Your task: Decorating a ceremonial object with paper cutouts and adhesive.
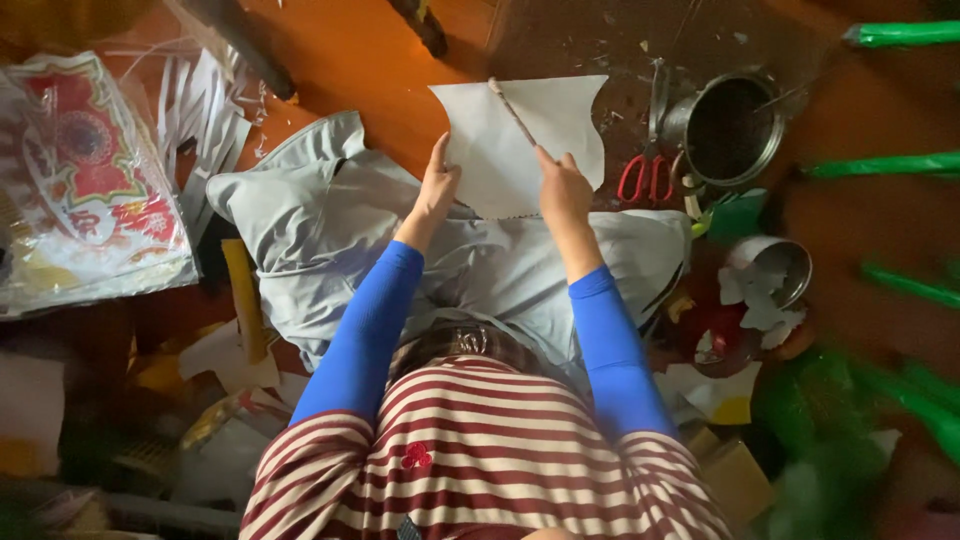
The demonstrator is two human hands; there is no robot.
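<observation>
Left hand (437, 186) pinched the left edge of a white paper cutout (520, 140), fingers closed on it. Right hand (563, 190) gripped its lower right edge and a thin brush (512, 111) lying across the sheet. Paper was held above the grey cloth (320, 215) on the lap. Red scissors (648, 175) and a metal pot (735, 125) lay just right.

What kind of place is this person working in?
Probably a home craft corner on the floor, not a factory. The hands hold a cut white paper shape with a thin stick over the lap; red scissors, metal tins and white paper offcuts lie around.
</observation>
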